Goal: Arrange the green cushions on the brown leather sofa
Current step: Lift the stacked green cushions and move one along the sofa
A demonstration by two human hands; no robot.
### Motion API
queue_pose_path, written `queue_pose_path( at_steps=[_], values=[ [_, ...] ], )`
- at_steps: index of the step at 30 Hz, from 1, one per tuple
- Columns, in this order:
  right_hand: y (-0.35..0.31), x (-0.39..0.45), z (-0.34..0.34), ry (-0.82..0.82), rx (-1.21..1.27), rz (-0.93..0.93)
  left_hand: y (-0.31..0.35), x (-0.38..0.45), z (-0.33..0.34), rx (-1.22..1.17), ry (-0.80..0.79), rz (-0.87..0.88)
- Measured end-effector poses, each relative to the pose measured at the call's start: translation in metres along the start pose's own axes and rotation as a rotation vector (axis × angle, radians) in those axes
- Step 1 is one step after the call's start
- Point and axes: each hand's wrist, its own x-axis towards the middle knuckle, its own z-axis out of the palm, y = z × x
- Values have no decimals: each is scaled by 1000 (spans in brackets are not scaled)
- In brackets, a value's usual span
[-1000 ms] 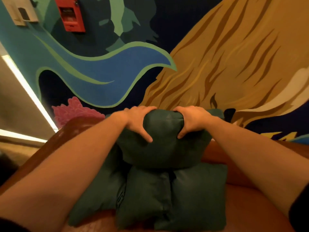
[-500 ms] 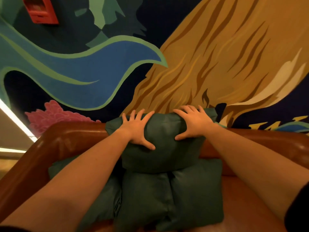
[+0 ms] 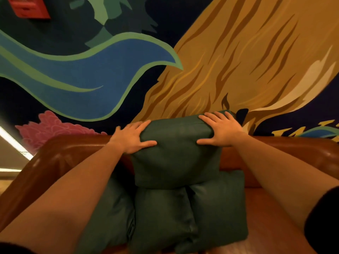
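A dark green cushion [image 3: 176, 154] stands on top of three other green cushions, leaning against the backrest of the brown leather sofa [image 3: 73, 149]. My left hand [image 3: 132, 138] lies on its upper left corner with straight fingers over the top and the thumb on the front. My right hand [image 3: 222, 131] rests the same way on its upper right corner. Below, a left cushion [image 3: 111, 217], a middle cushion [image 3: 161, 220] and a right cushion [image 3: 220, 208] stand side by side on the seat.
The sofa's left armrest [image 3: 27, 180] curves forward at the left. Bare seat leather [image 3: 271, 224] lies to the right of the cushions. A painted mural wall [image 3: 238, 61] rises behind the backrest, with a red box [image 3: 31, 8] at the top left.
My hands went from gripping the top cushion's upper middle to lying flatter and wider apart on its two upper corners. The cushion now sits higher against the backrest.
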Motion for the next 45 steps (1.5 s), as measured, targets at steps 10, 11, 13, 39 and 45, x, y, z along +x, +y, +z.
queue_pose_path(
  at_steps=[10,11,13,39,45],
  values=[
    [-3,25,7,171,858,545,-48,-6,22,-844,122,-595],
    [-3,28,9,215,947,559,-40,-6,17,-885,133,-613],
    [-1,31,11,302,1096,630,-31,-4,11,-920,209,-607],
    [71,-89,-3,664,1298,536,82,78,-56,-1014,294,185],
    [163,-210,11,836,1180,786,244,125,-59,-977,183,455]
  ],
)
